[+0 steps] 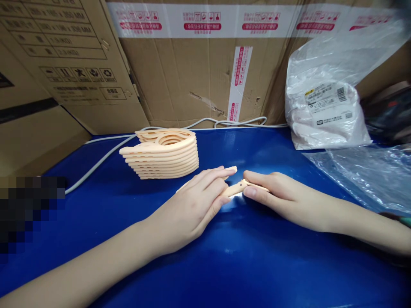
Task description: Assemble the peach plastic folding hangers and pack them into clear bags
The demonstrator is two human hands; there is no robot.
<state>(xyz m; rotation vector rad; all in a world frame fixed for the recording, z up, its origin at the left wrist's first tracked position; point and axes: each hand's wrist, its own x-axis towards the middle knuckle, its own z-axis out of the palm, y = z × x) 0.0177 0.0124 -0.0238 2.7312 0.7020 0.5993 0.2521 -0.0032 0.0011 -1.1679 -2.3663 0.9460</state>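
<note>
My left hand (201, 201) is wrapped over a peach-coloured moulded plastic part (236, 188), and the palm and fingers cover most of it. One narrow end with a small dark hole pokes out to the right, and another tip shows above the index finger. Facing it, my right hand (281, 194) pinches a thin peach strip (258, 186) between thumb and fingers. This strip meets the narrow end; whether they are one piece I cannot tell. Beyond my left hand stands a neat stack of curved peach plastic parts (163, 160) with rounded openings.
The work surface (205, 265) is glossy blue. Large cardboard boxes (186, 72) wall off the back and left, with a white cable (105, 160) along them. A white plastic parcel bag (327, 111) and clear plastic film (369, 171) lie at the right.
</note>
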